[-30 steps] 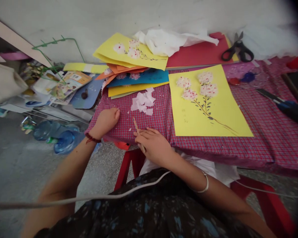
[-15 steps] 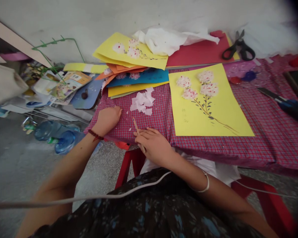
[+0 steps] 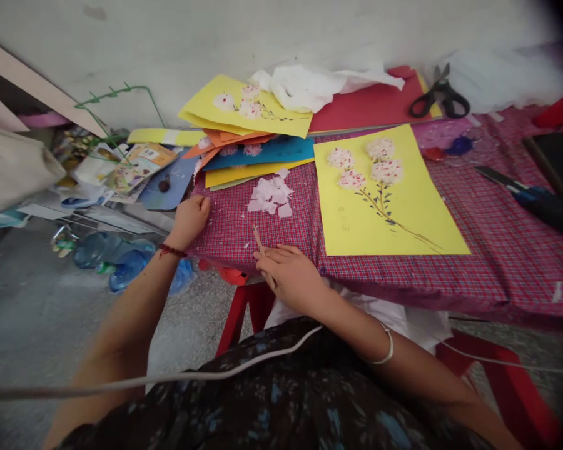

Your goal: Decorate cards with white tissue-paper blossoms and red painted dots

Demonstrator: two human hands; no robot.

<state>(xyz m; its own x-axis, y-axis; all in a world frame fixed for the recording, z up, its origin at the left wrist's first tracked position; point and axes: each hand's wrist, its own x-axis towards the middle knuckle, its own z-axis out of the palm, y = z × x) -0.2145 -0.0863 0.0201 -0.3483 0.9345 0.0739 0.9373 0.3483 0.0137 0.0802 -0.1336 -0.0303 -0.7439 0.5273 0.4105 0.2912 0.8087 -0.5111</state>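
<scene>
My right hand [image 3: 293, 275] rests at the table's front edge with its fingers closed round a pencil [image 3: 258, 238], whose tip points away from me. My left hand [image 3: 191, 219] is curled into a fist at the left edge of the table; its inside is hidden. Ahead, between the hands, lies a loose heap of torn white paper scraps [image 3: 268, 196]. To the right of my right hand a yellow sheet [image 3: 340, 234] lies flat, bearing pink-and-white flowers [image 3: 387, 171] on a brown stem with dark leaves.
Behind the scraps is a stack of coloured sheets [image 3: 291, 153] with white tissue [image 3: 304, 87] on top. Black scissors [image 3: 440, 99] lie at the back right, a dark-handled cutting tool [image 3: 520, 190] at the right. A checked cloth [image 3: 450, 281] covers the table. Blue water bottles [image 3: 130, 270] lie on the floor.
My left hand shifted slightly right, then drew back left to the table's edge. My right hand and the pencil stay in place. The view has turned slightly.
</scene>
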